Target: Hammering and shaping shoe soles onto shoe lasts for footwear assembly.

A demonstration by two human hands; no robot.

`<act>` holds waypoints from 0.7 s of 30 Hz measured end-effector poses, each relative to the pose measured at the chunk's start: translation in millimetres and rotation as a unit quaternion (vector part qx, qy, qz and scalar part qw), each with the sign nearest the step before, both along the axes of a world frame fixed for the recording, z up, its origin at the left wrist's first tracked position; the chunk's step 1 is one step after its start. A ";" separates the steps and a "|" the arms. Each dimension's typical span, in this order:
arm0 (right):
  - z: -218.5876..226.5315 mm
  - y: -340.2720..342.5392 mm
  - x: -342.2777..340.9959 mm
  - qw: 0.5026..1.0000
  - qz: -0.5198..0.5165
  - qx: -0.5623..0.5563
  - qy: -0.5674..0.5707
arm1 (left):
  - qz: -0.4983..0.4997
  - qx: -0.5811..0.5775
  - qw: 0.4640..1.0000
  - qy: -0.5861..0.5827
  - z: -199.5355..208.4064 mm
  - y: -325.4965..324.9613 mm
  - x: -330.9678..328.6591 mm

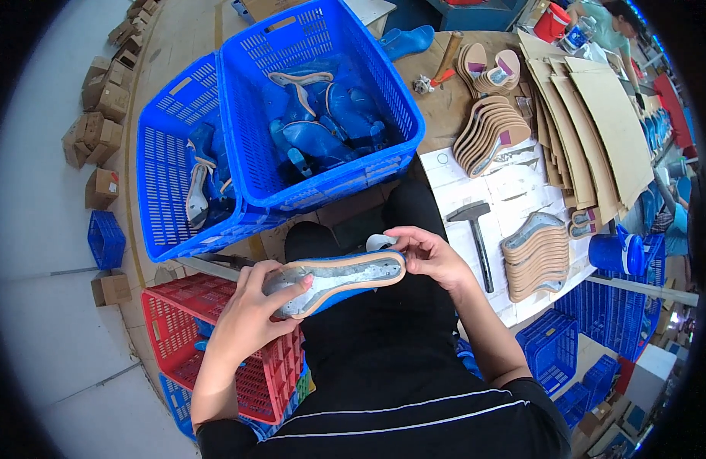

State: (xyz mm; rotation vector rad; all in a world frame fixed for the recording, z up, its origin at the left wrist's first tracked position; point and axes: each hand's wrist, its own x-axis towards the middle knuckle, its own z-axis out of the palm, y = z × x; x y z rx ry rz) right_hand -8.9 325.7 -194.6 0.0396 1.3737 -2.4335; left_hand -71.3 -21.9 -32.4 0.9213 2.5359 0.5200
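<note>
Above my lap I hold a blue shoe last (334, 277), sole side up, with a tan-edged insole on its grey metal bottom. My left hand (253, 302) wraps round its wide forefoot end, thumb across the sole. At the narrow heel end, my right hand (429, 260) pinches a small whitish curled piece (380, 242) beside the last's rim; I cannot tell what it is made of. Ahead, a blue crate (250, 115) holds several blue lasts (315, 141), some with insoles on. Stacked tan insoles (535, 264) lie on the bench to my right.
A black-handled hammer (475, 229) lies on the white-covered bench (452, 191), near more insoles (483, 138) and cardboard sheets (598, 122). Another blue crate (158, 176) with lasts stands left, a red crate (165, 329) below it. A person (609, 34) works at the far right.
</note>
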 end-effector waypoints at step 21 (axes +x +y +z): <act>38.8 -23.5 -5.7 0.970 -0.015 0.220 0.104 | -0.006 -0.006 1.000 -0.013 4.5 0.9 12.5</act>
